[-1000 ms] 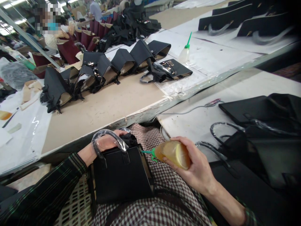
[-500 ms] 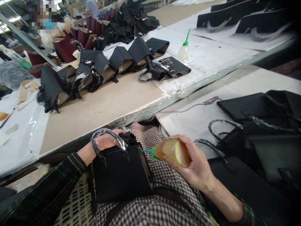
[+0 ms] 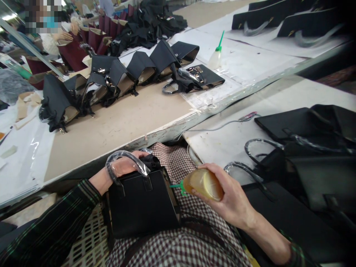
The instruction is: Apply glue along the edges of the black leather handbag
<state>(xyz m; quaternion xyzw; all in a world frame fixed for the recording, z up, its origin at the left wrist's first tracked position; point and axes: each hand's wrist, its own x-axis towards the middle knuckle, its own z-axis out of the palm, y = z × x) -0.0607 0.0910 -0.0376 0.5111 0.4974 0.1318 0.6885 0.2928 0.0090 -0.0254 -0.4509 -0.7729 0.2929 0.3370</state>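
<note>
So 2 hands — L hand (image 3: pixel 125 167) on 1 handbag (image 3: pixel 141 205), R hand (image 3: pixel 232 200) w/ 1 glue bottle (image 3: pixel 204 184).

The black handbag (image 3: pixel 143 207) is showing a matt, leather-like face, and clear crinkled plastic film is wrapping its handle (image 3: pixel 126 159). The squeeze bottle (image 3: pixel 204 183) is looking like soft translucent plastic with a green plastic nozzle. The worktable (image 3: pixel 119 124) is showing bare, rough board with a chipped near edge, and glossy clear sheeting is covering its left end.
</note>
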